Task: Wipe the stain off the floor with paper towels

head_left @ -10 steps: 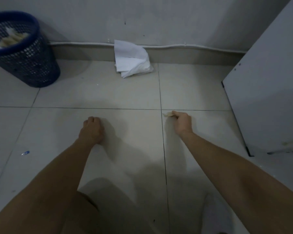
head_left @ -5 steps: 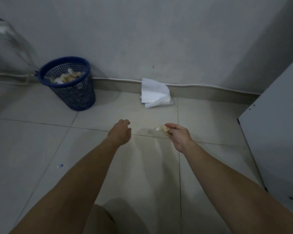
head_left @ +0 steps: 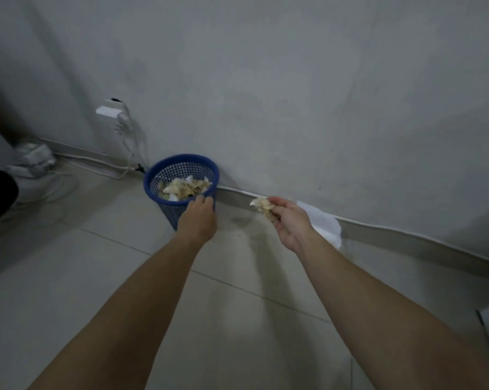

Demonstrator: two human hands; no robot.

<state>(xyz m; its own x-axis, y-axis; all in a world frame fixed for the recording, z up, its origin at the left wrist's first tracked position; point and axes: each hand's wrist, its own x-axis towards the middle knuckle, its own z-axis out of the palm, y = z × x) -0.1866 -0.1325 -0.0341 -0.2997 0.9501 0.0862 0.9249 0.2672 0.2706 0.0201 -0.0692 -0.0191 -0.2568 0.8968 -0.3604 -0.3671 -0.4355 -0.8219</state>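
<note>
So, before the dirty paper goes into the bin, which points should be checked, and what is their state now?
1. Used paper towel is pinched in the right hand: ok.
2. Left hand is at the blue basket rim: ok.
3. Basket stands upright, open: ok.
4. Room in the basket: ok, partly filled.
5. Towel is above the basket: not ok, it is beside it.
6. Stain fully wiped: cannot tell.

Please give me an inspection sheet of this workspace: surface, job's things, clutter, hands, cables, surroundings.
Surface: pale tiled floor; no clear stain seen.
Job's things: soiled paper wad in right hand; white paper towels against the skirting.
Clutter: blue mesh bin holding used paper.
Hands: left hand at the bin rim; right hand pinching the wad, beside the bin.
Cables: white cords from wall socket to the floor.
Surroundings: grey wall.
</note>
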